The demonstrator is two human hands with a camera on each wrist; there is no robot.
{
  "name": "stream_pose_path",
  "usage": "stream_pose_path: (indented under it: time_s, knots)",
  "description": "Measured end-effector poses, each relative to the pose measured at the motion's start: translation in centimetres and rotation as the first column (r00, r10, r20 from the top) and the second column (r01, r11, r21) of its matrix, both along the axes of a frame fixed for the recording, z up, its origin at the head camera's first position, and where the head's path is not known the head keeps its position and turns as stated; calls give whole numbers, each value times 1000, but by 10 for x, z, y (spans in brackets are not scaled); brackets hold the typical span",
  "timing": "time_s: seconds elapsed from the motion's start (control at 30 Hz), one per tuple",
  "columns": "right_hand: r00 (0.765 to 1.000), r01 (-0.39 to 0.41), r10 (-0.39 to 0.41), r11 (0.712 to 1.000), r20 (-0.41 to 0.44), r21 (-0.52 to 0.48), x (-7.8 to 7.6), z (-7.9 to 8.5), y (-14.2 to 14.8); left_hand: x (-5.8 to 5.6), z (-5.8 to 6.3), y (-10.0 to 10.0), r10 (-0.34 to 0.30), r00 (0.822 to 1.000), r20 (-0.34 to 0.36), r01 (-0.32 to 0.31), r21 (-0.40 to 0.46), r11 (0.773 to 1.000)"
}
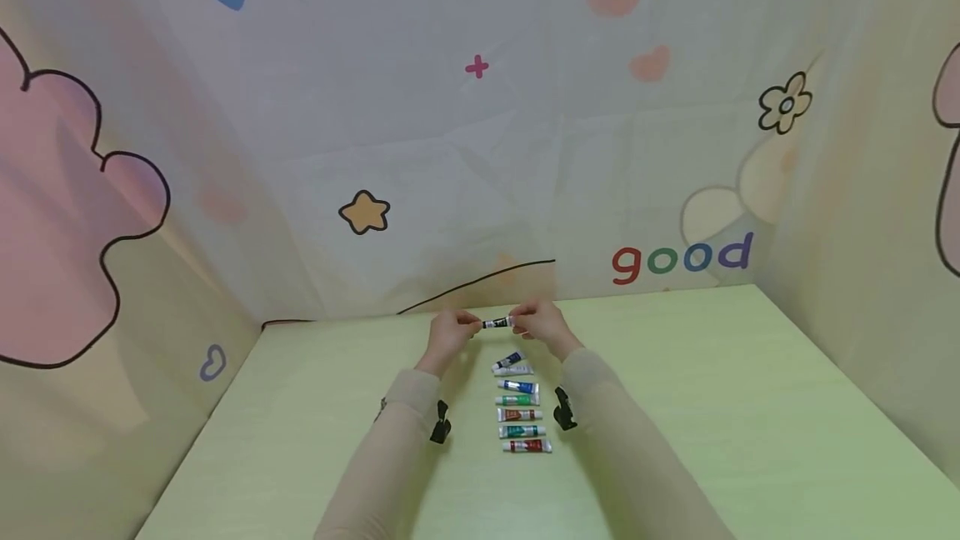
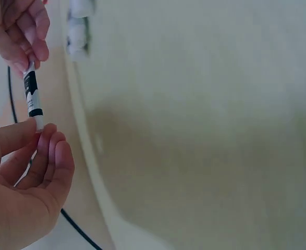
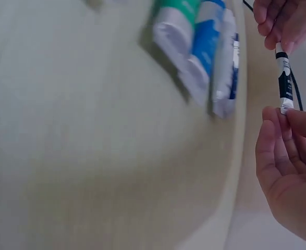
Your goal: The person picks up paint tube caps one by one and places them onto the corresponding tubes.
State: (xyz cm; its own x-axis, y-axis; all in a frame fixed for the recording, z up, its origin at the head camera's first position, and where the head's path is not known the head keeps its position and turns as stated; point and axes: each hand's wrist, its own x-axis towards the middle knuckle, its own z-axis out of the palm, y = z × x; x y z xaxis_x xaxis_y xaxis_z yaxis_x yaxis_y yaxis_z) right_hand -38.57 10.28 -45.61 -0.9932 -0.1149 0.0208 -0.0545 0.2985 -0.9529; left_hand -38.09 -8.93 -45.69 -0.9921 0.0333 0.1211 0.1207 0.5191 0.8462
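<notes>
A small black-and-white paint tube (image 1: 497, 323) is held level between both hands near the table's far edge. My left hand (image 1: 452, 335) pinches its white cap end between thumb and fingers, clear in the left wrist view, where the tube's black label (image 2: 32, 89) faces the camera. The flat crimped end is pinched by my right hand (image 1: 543, 326); that grip shows in the right wrist view just below the tube (image 3: 284, 78). Closest below the hands, a dark blue tube (image 1: 508, 360) lies slanted, overlapping a white tube (image 1: 514, 371).
Toward me runs a column of paint tubes: blue (image 1: 517, 387), green (image 1: 517, 400), orange-brown (image 1: 519, 415), teal (image 1: 522, 432) and red (image 1: 527, 446). They lie on the pale green table (image 1: 675, 407). A printed cloth (image 1: 450, 148) hangs behind its far edge.
</notes>
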Motion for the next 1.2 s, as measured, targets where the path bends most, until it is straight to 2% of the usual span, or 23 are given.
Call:
stream_pose_path:
  time_s: [0.2,0.3,0.47,0.63,0.83,1.2]
  knots:
    - [999,-5,3,999,52,46,0,-12,-1,3,-10,-3,-35,997,69,37,-28,999]
    - [997,-38,33,997,67,66,-1,-16,3,6,-13,-3,-69,994,84,72,-37,997]
    - [993,-37,27,995,111,91,-1,-20,7,8,-10,0,-113,990,84,120,-88,989]
    - [995,-16,4,992,97,127,1,-20,7,8,-6,3,-140,987,83,150,-126,981]
    - [995,6,-20,990,98,142,2,-23,9,9,-7,8,-128,989,79,139,-151,979]
    - [993,52,-66,989,102,141,8,-18,8,10,-6,12,-111,989,95,126,-175,976]
